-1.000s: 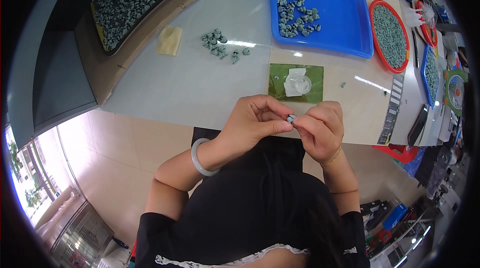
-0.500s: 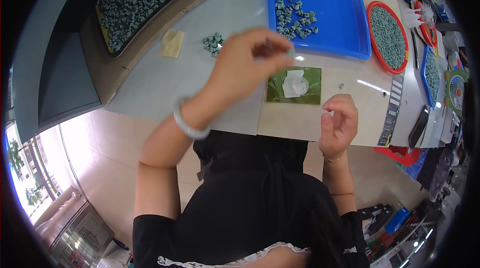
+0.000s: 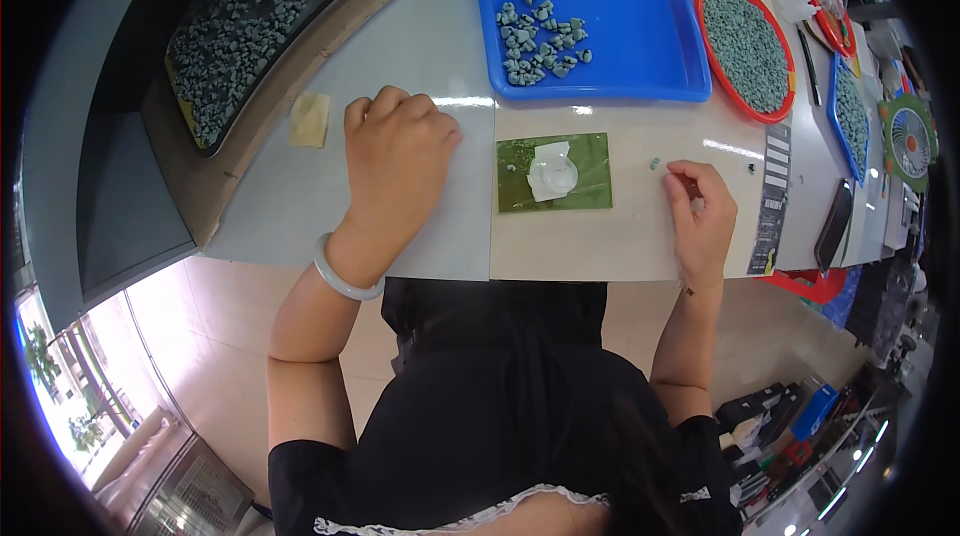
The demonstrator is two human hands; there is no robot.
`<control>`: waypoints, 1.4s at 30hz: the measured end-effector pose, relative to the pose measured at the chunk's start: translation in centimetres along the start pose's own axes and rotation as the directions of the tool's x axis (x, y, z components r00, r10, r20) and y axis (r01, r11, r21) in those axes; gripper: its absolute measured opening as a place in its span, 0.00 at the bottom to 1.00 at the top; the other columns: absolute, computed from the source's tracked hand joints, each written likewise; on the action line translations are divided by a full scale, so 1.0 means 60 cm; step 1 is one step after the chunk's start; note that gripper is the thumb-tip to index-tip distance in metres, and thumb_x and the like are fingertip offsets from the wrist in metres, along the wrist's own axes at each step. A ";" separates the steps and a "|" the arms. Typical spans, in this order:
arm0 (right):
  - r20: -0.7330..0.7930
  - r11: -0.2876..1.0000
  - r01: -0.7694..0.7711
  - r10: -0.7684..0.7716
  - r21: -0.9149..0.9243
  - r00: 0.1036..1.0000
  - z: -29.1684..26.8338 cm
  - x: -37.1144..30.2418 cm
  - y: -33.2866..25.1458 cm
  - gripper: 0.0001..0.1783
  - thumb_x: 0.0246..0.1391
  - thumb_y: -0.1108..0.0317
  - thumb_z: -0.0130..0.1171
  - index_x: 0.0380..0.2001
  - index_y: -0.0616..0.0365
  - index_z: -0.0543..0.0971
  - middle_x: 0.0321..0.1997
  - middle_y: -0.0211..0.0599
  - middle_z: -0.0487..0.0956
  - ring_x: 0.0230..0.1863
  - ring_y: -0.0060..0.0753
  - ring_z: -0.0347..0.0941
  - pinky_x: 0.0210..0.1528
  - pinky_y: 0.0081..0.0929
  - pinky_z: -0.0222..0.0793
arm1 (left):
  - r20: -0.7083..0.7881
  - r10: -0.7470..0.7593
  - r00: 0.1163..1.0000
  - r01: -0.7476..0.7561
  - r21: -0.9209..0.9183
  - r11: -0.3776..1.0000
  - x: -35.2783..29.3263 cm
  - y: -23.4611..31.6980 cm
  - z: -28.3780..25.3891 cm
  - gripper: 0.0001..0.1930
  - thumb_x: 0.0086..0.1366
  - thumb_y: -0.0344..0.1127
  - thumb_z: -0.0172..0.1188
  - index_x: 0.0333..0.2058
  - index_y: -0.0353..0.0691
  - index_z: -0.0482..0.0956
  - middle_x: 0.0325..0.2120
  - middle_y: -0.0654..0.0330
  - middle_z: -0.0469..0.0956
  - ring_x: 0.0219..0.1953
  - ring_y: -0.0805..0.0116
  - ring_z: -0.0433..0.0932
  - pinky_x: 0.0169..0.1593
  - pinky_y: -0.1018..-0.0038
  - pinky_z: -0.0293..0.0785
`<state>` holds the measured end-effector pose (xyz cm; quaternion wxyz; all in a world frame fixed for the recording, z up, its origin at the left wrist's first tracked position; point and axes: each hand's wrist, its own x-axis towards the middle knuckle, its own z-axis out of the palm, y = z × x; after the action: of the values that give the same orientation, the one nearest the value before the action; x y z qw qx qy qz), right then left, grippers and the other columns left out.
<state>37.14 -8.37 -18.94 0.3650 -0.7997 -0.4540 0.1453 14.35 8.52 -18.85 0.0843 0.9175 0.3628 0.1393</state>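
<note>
My left hand point(image 3: 397, 164), with a pale bangle at its wrist, rests low over the left of the table. Its fingers curl downward and the tips are hidden, so what they hold does not show. My right hand point(image 3: 708, 223) lies at the right front with thumb and forefinger tips brought together. Just beyond those tips is a tiny green piece point(image 3: 655, 164); anything between them is too small to make out. Between my hands lies an olive-green mat point(image 3: 595, 194), bearing white paper point(image 3: 541, 186) and a small clear round dish point(image 3: 560, 174).
Farther back, a blue tray point(image 3: 640, 46) holds clustered green-and-black pieces point(image 3: 525, 41). A red-rimmed round tray point(image 3: 703, 41) of green chips stands right of it. At left are a yellowish square point(image 3: 309, 120) and a dark tray of chips point(image 3: 255, 21). A black phone-like object point(image 3: 834, 221) lies far right.
My left hand has swung left from beside the mat to where a small pile of green pieces lay, now covered. My right thumb and forefinger have come closer together. The view has shifted slightly.
</note>
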 end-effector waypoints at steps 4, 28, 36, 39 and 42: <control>0.033 0.997 0.051 -0.049 -0.049 0.998 0.007 0.018 -0.002 0.06 0.45 0.79 0.53 0.30 0.64 0.74 0.27 0.35 0.72 0.24 0.24 0.66 0.29 0.17 0.62 | -0.037 0.019 0.999 -0.021 -0.050 0.999 -0.009 -0.005 0.009 0.03 0.44 0.33 0.61 0.18 0.44 0.77 0.20 0.67 0.72 0.32 0.68 0.68 0.40 0.70 0.58; 0.145 0.831 0.551 -0.555 0.071 0.819 0.086 -0.036 -0.125 0.08 0.38 0.81 0.56 0.25 0.60 0.71 0.26 0.38 0.69 0.24 0.35 0.64 0.25 0.25 0.61 | 0.538 -0.013 0.843 0.533 -0.837 -0.123 -0.098 0.055 -0.002 0.04 0.54 0.22 0.56 0.30 0.29 0.76 0.32 0.57 0.71 0.33 0.70 0.75 0.37 0.79 0.72; 0.185 0.832 0.500 -0.545 0.238 0.818 0.100 -0.045 -0.128 0.09 0.36 0.79 0.60 0.25 0.58 0.74 0.25 0.34 0.69 0.25 0.32 0.66 0.25 0.24 0.62 | 0.493 0.024 0.869 0.493 -0.865 -0.088 -0.106 0.038 -0.009 0.03 0.55 0.24 0.57 0.29 0.30 0.76 0.32 0.58 0.71 0.32 0.72 0.74 0.37 0.80 0.71; 0.241 0.858 0.373 -0.468 0.353 0.850 0.096 -0.043 -0.127 0.09 0.34 0.78 0.61 0.24 0.56 0.75 0.25 0.32 0.70 0.25 0.30 0.66 0.24 0.23 0.63 | 0.485 0.060 0.872 0.488 -0.871 -0.051 -0.102 0.037 -0.015 0.03 0.54 0.25 0.58 0.28 0.30 0.76 0.31 0.58 0.72 0.31 0.73 0.73 0.37 0.80 0.71; 0.269 0.858 0.324 -0.447 0.398 0.853 0.092 -0.044 -0.123 0.09 0.34 0.78 0.62 0.23 0.55 0.76 0.25 0.31 0.70 0.25 0.29 0.66 0.24 0.23 0.63 | 0.490 0.106 0.865 0.492 -0.870 0.004 -0.097 0.036 -0.019 0.04 0.54 0.26 0.58 0.27 0.31 0.76 0.29 0.58 0.73 0.31 0.75 0.73 0.35 0.81 0.70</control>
<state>28.02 -5.67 -17.75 0.4315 -0.5765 -0.6330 0.2842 11.30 2.98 -18.33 0.7893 0.5390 0.2618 0.1341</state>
